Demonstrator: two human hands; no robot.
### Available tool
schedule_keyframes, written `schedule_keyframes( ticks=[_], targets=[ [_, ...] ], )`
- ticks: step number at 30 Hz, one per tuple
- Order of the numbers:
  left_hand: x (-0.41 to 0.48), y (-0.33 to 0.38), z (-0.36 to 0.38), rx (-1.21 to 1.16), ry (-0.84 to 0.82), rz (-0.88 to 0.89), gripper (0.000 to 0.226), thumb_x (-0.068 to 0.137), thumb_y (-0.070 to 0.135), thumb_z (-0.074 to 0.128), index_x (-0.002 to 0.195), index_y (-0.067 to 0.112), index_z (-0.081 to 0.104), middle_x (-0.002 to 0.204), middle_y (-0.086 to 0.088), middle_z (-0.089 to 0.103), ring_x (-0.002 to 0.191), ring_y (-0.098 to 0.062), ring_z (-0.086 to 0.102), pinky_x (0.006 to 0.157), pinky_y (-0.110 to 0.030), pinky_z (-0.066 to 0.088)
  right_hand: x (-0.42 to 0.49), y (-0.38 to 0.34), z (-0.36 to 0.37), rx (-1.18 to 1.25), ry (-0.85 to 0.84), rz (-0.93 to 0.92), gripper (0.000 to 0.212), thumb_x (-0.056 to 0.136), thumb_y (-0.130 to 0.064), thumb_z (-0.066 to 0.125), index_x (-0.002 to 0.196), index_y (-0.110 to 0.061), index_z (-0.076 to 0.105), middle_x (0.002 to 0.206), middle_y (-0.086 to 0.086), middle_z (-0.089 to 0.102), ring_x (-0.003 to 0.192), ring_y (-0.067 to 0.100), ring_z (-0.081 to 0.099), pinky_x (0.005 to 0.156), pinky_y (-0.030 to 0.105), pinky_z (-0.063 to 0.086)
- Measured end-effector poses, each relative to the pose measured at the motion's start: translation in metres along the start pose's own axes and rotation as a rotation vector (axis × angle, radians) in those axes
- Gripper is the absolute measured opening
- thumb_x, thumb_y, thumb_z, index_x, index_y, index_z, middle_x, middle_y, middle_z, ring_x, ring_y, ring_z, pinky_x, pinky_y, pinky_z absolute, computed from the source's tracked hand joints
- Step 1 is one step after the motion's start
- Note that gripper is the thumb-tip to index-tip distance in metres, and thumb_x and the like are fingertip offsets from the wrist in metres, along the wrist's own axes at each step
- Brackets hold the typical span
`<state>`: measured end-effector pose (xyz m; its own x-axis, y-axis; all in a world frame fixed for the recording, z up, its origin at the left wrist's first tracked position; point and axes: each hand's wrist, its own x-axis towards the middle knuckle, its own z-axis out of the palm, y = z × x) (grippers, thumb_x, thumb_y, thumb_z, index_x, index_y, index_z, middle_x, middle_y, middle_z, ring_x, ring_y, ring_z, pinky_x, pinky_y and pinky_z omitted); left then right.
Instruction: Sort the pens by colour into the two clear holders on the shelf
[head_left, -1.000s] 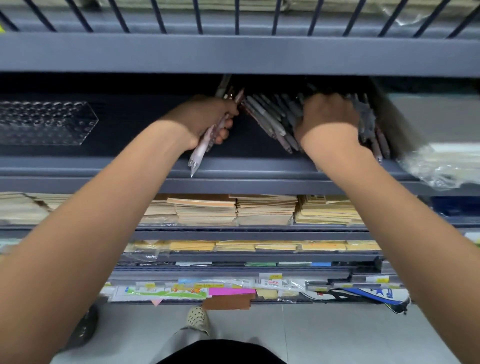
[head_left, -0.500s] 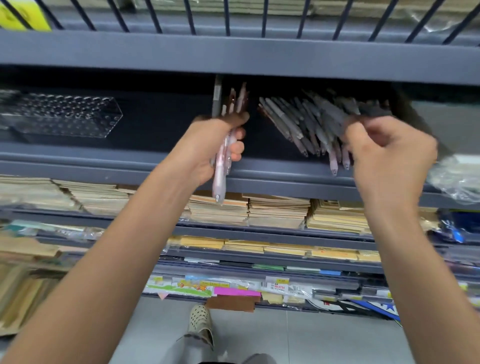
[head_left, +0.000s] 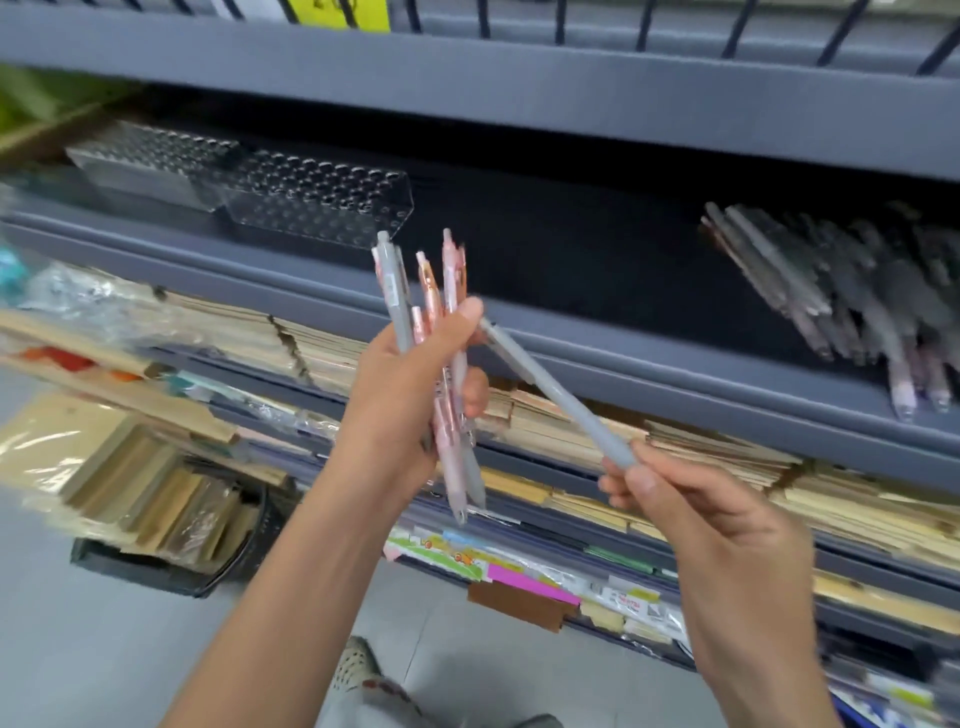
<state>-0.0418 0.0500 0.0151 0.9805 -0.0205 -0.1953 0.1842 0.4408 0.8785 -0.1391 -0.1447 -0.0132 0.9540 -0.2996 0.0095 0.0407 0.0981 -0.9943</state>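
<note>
Up against the shelf (head_left: 597, 340), both hands are raised and busy. See the left hand (head_left: 410, 395): it grips a bunch (head_left: 441, 312) of pens, fingers and thumb wrapped round it. Those are pink ones plus a grey one, clicker ends up, tips hanging below the palm. Now the right hand (head_left: 696, 514) pinches the lower end of a single grey pen (head_left: 556, 392) between thumb and fingertips. That pen slants up and left, its far end meeting the left thumb beside the bunch. So the hands are apart, bridged only by that pen. Back on the shelf, two clear holders (head_left: 317, 200) sit side by side at the left. They are well apart from a loose pile (head_left: 831, 296) of pens at the right, tips toward the front edge. Blur hides most colours in that pile.
</note>
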Motion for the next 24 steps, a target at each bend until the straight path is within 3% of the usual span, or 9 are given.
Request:
schedule_keyframes(
  ticks=[2, 5, 10, 15, 18, 21, 24],
  targets=[
    [-0.001, 0.015, -0.026, -0.014, 0.025, 0.063, 0.037, 0.081, 0.032, 0.082, 0.098, 0.006, 0.061, 0.069, 0.002, 0.066, 0.041, -0.012, 0.049, 0.041, -0.021, 0.043, 0.002, 0.002, 0.027, -0.008, -0.047, 0.029, 0.028, 0.068, -0.03, 0.075, 0.095, -0.023, 0.078, 0.085, 0.005, 0.077, 0.079, 0.021, 0.074, 0.069, 0.021, 0.058],
    [-0.001, 0.038, -0.07, 0.043, 0.09, 0.125, 0.036, 0.083, 0.021, 0.08, 0.106, 0.0, 0.062, 0.062, -0.001, 0.058, 0.041, -0.013, 0.05, 0.041, -0.022, 0.043, 0.005, 0.005, 0.08, -0.017, -0.141, 0.06, 0.028, 0.066, -0.033, 0.074, 0.094, -0.027, 0.078, 0.085, 0.003, 0.077, 0.078, 0.019, 0.074, 0.068, 0.018, 0.057],
    [0.004, 0.089, -0.156, 0.068, 0.195, 0.227, 0.02, 0.085, 0.004, 0.075, 0.094, 0.008, 0.058, 0.064, -0.004, 0.054, 0.042, -0.014, 0.05, 0.041, -0.024, 0.045, 0.009, 0.011, 0.186, 0.009, -0.317, 0.132, 0.028, 0.069, -0.035, 0.071, 0.095, -0.027, 0.076, 0.088, 0.006, 0.076, 0.079, 0.019, 0.073, 0.069, 0.019, 0.056],
    [0.021, 0.137, -0.243, 0.169, 0.269, 0.282, 0.022, 0.085, 0.003, 0.075, 0.093, 0.009, 0.056, 0.057, -0.002, 0.057, 0.042, -0.016, 0.052, 0.043, -0.026, 0.047, 0.018, 0.02, 0.29, -0.161, -0.662, 0.233, 0.019, 0.084, -0.02, 0.068, 0.097, -0.034, 0.073, 0.082, 0.006, 0.074, 0.065, 0.014, 0.065, 0.063, 0.019, 0.053],
    [0.035, 0.156, -0.283, 0.228, 0.225, 0.27, 0.018, 0.087, 0.002, 0.073, 0.092, 0.009, 0.057, 0.057, -0.001, 0.059, 0.043, -0.016, 0.052, 0.045, -0.026, 0.048, 0.026, 0.02, 0.346, -0.294, -0.735, 0.218, 0.018, 0.078, -0.035, 0.073, 0.095, -0.028, 0.074, 0.078, 0.002, 0.074, 0.063, 0.009, 0.064, 0.062, 0.021, 0.053],
    [0.054, 0.176, -0.315, 0.278, 0.165, 0.284, 0.015, 0.089, 0.004, 0.07, 0.095, 0.001, 0.058, 0.054, -0.002, 0.057, 0.041, -0.016, 0.051, 0.043, -0.024, 0.046, 0.038, 0.023, 0.387, -0.438, -0.765, 0.112, 0.007, 0.079, -0.033, 0.075, 0.086, -0.031, 0.076, 0.078, 0.0, 0.072, 0.067, 0.009, 0.062, 0.063, 0.021, 0.049],
    [0.072, 0.194, -0.336, 0.258, 0.169, 0.268, 0.034, 0.094, 0.015, 0.067, 0.112, -0.011, 0.055, 0.055, -0.001, 0.055, 0.043, -0.014, 0.052, 0.044, -0.023, 0.045, 0.051, 0.02, 0.414, -0.447, -0.714, 0.088, 0.007, 0.078, -0.033, 0.075, 0.085, -0.032, 0.076, 0.079, 0.003, 0.07, 0.066, 0.014, 0.058, 0.062, 0.024, 0.047]
  ],
)
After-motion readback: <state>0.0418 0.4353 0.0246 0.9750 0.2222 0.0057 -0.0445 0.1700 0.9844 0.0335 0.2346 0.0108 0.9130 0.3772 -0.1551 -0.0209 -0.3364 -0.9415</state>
